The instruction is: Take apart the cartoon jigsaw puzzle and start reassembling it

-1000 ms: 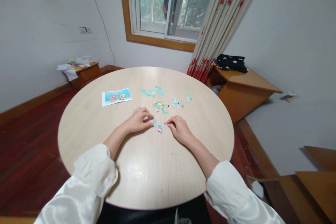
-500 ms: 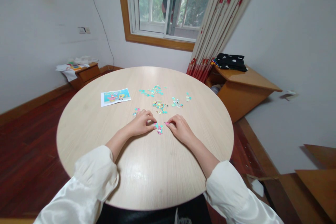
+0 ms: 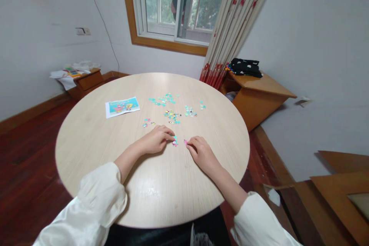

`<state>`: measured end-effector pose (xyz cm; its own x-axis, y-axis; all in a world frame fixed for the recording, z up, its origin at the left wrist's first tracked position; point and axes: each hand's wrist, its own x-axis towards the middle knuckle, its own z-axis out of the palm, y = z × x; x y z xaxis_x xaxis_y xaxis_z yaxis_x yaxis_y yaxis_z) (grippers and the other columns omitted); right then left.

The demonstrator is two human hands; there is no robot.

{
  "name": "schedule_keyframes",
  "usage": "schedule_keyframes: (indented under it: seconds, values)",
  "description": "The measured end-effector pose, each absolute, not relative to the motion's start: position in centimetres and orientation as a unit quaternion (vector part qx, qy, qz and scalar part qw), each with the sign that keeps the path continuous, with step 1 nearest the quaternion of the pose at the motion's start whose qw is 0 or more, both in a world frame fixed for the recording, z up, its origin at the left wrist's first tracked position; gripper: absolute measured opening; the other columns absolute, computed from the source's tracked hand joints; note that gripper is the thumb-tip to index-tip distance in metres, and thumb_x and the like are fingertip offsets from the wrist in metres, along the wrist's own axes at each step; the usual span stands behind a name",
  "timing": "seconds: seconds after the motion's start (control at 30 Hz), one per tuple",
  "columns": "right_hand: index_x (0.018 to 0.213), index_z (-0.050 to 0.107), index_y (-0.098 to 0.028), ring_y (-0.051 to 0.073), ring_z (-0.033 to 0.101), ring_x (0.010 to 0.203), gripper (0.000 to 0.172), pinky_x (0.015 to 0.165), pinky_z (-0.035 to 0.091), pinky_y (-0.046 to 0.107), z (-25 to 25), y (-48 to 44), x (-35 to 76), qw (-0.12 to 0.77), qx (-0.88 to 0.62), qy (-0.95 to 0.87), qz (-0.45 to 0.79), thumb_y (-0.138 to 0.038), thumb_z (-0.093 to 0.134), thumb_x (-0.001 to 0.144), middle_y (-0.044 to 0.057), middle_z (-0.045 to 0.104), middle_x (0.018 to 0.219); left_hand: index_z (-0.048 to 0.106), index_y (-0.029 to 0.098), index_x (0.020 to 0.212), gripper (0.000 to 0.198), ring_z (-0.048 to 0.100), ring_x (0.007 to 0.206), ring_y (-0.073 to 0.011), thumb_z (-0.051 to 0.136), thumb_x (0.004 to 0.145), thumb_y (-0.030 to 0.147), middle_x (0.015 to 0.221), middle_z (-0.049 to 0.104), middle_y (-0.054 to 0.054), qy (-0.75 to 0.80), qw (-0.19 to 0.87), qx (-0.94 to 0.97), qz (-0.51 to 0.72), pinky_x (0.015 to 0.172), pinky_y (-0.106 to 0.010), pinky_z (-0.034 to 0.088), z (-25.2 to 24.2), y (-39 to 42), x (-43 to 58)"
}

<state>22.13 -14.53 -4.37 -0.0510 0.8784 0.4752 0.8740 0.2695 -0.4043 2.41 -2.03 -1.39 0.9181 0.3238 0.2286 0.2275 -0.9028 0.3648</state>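
Note:
My right hand (image 3: 201, 153) pinches a small pink puzzle piece (image 3: 185, 142) between thumb and forefinger, just above or on the tabletop. To its left lies a little cluster of joined puzzle pieces (image 3: 175, 143), pink and turquoise. The fingertips of my left hand (image 3: 158, 139) are closed at this cluster's left and upper edge and hold it against the table; my thumb is mostly hidden. A short gap separates the pink piece from the cluster. Beyond my left hand lie a few loose pink, turquoise and yellow pieces (image 3: 148, 121).
Loose puzzle pieces form groups farther back: a mixed pile (image 3: 171, 115), turquoise pieces (image 3: 163, 100), pale pieces (image 3: 190, 111) and a small group (image 3: 202, 105). A printed picture sheet (image 3: 122, 107) lies at the left of the round table (image 3: 152, 184). A wooden cabinet (image 3: 259, 96) stands beyond, right.
My right hand has moved slightly right and toward me with the pink piece, away from the cluster. My left fingers have shifted onto the cluster's edge. The whole view has turned slightly right.

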Motion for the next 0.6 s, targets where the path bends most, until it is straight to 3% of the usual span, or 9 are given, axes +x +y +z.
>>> schedule_keyframes:
  seconds: [0.2, 0.6]
  values:
    - [0.085, 0.061, -0.017, 0.02, 0.061, 0.086, 0.015, 0.077, 0.047, 0.035, -4.2, -17.5, 21.2, 0.321, -0.584, -0.746, -0.021, -0.017, 0.048, 0.092, 0.009, 0.066, 0.091, 0.071, 0.014, 0.103, 0.038, 0.059, 0.099, -0.0206, 0.043, 0.079, 0.002, 0.105, 0.067, -0.012, 0.14, 0.167, 0.964, 0.15, 0.09, -0.035, 0.047, -1.5, -2.8, 2.9]
    - [0.095, 0.064, -0.018, 0.02, 0.061, 0.083, 0.017, 0.075, 0.054, 0.037, -4.2, -16.7, 19.7, 0.348, -0.547, -0.762, 0.004, -0.015, 0.047, 0.092, 0.008, 0.069, 0.087, 0.07, 0.011, 0.103, 0.039, 0.058, 0.103, -0.0221, 0.043, 0.077, 0.001, 0.108, 0.064, -0.014, 0.163, 0.179, 0.961, 0.134, 0.092, -0.033, 0.046, -1.7, -3.3, 3.0]
